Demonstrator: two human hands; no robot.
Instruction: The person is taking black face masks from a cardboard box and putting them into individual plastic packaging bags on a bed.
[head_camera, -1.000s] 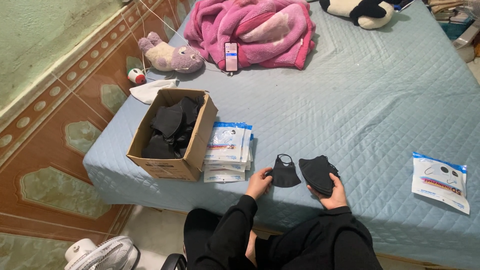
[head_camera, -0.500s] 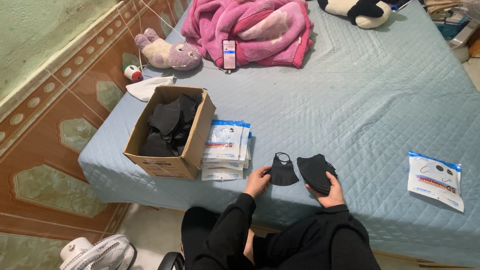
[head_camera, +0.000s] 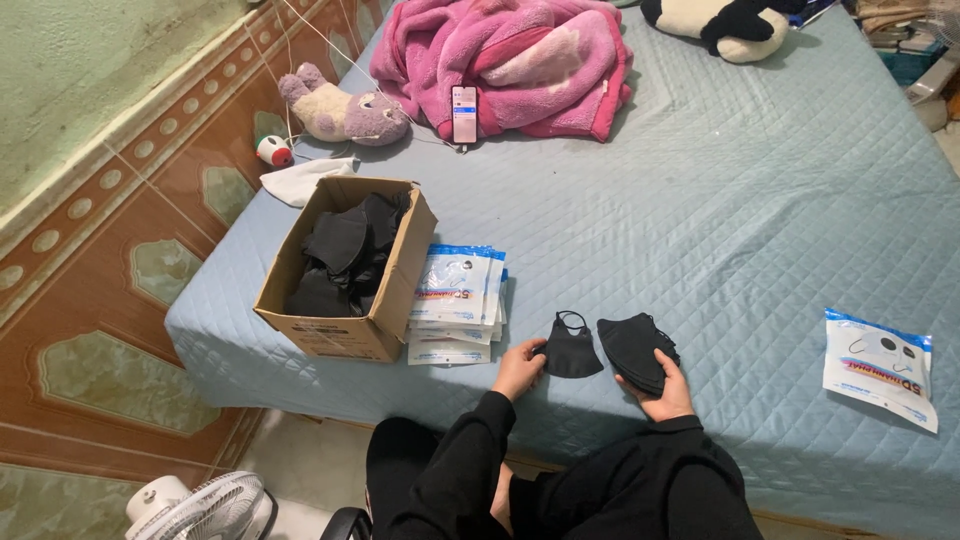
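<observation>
My left hand (head_camera: 518, 366) pinches the left edge of a single black face mask (head_camera: 573, 350) that lies flat on the blue quilted bed (head_camera: 720, 240). My right hand (head_camera: 668, 392) cups a small stack of black masks (head_camera: 634, 346) from below, right beside the single one. Left of my hands lies a pile of white and blue flat packets (head_camera: 458, 297), and against it stands an open cardboard box (head_camera: 340, 330) filled with several black masks (head_camera: 345, 255).
One more white and blue packet (head_camera: 880, 366) lies at the right edge of the bed. A pink blanket (head_camera: 510, 60), a phone (head_camera: 464, 113), a purple plush toy (head_camera: 335, 110) and a white cloth (head_camera: 300, 182) sit at the back. A fan (head_camera: 205, 510) stands on the floor.
Both hands stay on the masks in the same places. Only the camera view shifts slightly.
</observation>
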